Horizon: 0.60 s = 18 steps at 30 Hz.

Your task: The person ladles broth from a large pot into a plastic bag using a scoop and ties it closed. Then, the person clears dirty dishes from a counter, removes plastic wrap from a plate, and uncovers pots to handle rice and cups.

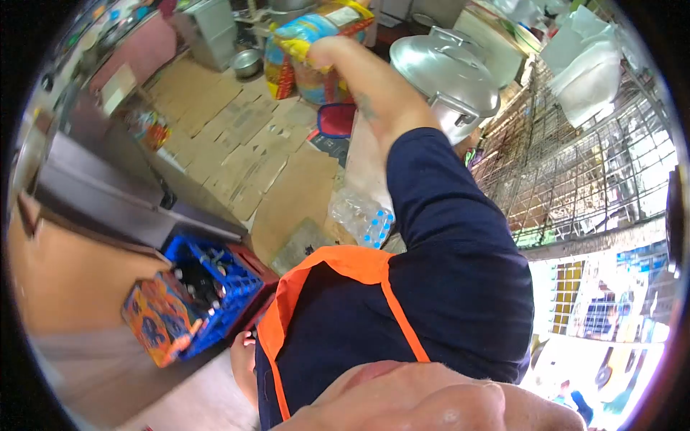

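Note:
Reaching away at the top centre, my right hand [325, 52] is closed on the yellow edge of a large, colourful plastic bag [305, 32]. The bag stands upright on the cardboard-covered floor, and its contents are hidden. At the lower left, my left hand [246, 345] shows only in part beside the orange apron [345, 260]. Its fingers look curled, and what they hold, if anything, cannot be made out. Close to that hand is a blue crate [241, 284] with dark bottles in it.
A large lidded metal pot [445, 68] stands right of my right arm, by a wire mesh [575, 169]. Clear bottles with blue caps [363, 219] lie near my chest. A red stool [336, 120] and a metal bowl [247, 63] are on the cardboard floor [248, 151].

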{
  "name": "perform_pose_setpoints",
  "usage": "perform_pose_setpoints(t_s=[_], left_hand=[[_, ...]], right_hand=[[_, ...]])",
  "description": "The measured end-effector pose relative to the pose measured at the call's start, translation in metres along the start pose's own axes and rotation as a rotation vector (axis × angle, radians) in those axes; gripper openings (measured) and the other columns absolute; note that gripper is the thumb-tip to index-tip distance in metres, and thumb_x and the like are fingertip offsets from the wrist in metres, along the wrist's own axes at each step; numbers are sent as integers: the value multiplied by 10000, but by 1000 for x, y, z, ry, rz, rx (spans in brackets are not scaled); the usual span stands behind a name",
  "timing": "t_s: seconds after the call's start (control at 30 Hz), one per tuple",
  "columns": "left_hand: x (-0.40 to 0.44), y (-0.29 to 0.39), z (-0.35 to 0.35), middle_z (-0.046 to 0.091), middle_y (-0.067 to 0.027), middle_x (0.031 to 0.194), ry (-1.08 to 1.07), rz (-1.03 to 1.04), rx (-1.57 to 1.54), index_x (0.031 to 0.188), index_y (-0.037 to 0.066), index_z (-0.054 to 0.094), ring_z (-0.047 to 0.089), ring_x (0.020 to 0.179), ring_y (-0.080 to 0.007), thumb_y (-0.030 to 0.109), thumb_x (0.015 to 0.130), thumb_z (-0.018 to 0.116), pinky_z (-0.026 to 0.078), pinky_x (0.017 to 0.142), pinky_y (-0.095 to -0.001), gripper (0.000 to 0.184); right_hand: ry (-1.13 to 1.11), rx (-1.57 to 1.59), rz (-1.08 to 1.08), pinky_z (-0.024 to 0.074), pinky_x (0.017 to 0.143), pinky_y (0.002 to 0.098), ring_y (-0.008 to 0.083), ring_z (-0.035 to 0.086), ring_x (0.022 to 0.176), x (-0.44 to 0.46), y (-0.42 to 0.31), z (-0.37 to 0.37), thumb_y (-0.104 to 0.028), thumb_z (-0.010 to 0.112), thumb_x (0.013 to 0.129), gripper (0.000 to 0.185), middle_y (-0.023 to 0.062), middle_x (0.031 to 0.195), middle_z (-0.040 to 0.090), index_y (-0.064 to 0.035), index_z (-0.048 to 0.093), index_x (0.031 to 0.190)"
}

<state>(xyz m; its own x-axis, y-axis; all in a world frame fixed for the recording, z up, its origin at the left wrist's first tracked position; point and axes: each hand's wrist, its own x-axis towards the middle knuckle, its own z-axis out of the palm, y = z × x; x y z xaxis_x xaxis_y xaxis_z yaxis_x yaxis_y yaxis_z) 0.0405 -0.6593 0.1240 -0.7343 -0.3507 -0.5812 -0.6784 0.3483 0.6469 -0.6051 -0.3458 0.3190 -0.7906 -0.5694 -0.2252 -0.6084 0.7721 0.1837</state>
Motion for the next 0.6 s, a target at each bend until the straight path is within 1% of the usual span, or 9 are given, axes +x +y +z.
perform_pose_setpoints(t_s=[0.03, 0.1, 0.13, 0.17, 0.3, 0.43, 0.5, 0.53, 0.6], left_hand=[[24, 15, -12, 604, -126, 857, 97, 81, 135, 1023, 78, 560, 576, 781, -196, 68, 713, 542, 440, 714, -298, 310], [73, 49, -26, 602, -128, 863, 47, 129, 161, 1027, 77, 556, 575, 787, -200, 75, 714, 543, 439, 718, -301, 314], [99, 65, -33, 601, -130, 869, 19, 140, 185, 1032, 77, 553, 574, 793, -205, 82, 715, 544, 439, 721, -305, 317], [125, 78, -40, 600, -132, 875, -7, 146, 212, 1037, 76, 549, 573, 799, -209, 89, 715, 545, 438, 724, -309, 322], [222, 125, -69, 595, -141, 898, -68, 103, 350, 1055, 73, 535, 568, 822, -228, 117, 718, 548, 436, 737, -325, 341], [302, 176, -115, 589, -150, 921, -81, 53, 492, 1074, 71, 520, 563, 846, -246, 146, 720, 551, 434, 750, -340, 363], [344, 206, -124, 587, -154, 933, -100, 41, 541, 1083, 70, 513, 561, 858, -255, 160, 722, 553, 433, 757, -348, 375], [364, 222, -127, 586, -156, 939, -107, 39, 561, 1088, 69, 510, 560, 864, -260, 167, 722, 554, 432, 760, -352, 381], [411, 259, -122, 583, -160, 951, -137, 58, 601, 1097, 68, 502, 557, 875, -269, 181, 724, 556, 431, 766, -360, 394]], right_hand=[[3, 21, 164, 476, 696, 383, 287, 594, 824, 1, 45, 7, -191, 573, 686, 281, 130, 924, 618, -58, 626, 927], [43, -44, 331, 482, 676, 391, 294, 597, 804, -36, 101, 1, -125, 531, 698, 252, 134, 934, 614, -38, 624, 916], [-37, -16, 409, 483, 684, 389, 295, 591, 836, -59, 121, -8, -95, 518, 689, 263, 140, 949, 609, -23, 618, 922], [-117, -65, 490, 475, 729, 380, 271, 582, 921, -68, 150, -3, -99, 508, 692, 287, 120, 1002, 604, -96, 635, 949], [-168, 26, 937, 460, 783, 383, 291, 569, 938, -135, 209, 12, -183, 596, 699, 277, 107, 1061, 584, -102, 630, 961], [-375, 174, 988, 451, 794, 393, 284, 563, 941, -149, 265, 25, -221, 675, 652, 374, 101, 1060, 583, -112, 612, 1004], [-496, 234, 852, 453, 757, 415, 285, 571, 909, -163, 259, 5, -174, 727, 578, 436, 101, 1002, 599, -98, 604, 989], [-512, 242, 875, 453, 757, 415, 285, 571, 909, -169, 261, 10, -174, 727, 578, 436, 101, 1002, 599, -98, 604, 989], [-366, 231, 800, 448, 578, 365, 237, 582, 694, -176, 269, 14, -172, 710, 516, 350, 92, 759, 617, -72, 615, 838]])
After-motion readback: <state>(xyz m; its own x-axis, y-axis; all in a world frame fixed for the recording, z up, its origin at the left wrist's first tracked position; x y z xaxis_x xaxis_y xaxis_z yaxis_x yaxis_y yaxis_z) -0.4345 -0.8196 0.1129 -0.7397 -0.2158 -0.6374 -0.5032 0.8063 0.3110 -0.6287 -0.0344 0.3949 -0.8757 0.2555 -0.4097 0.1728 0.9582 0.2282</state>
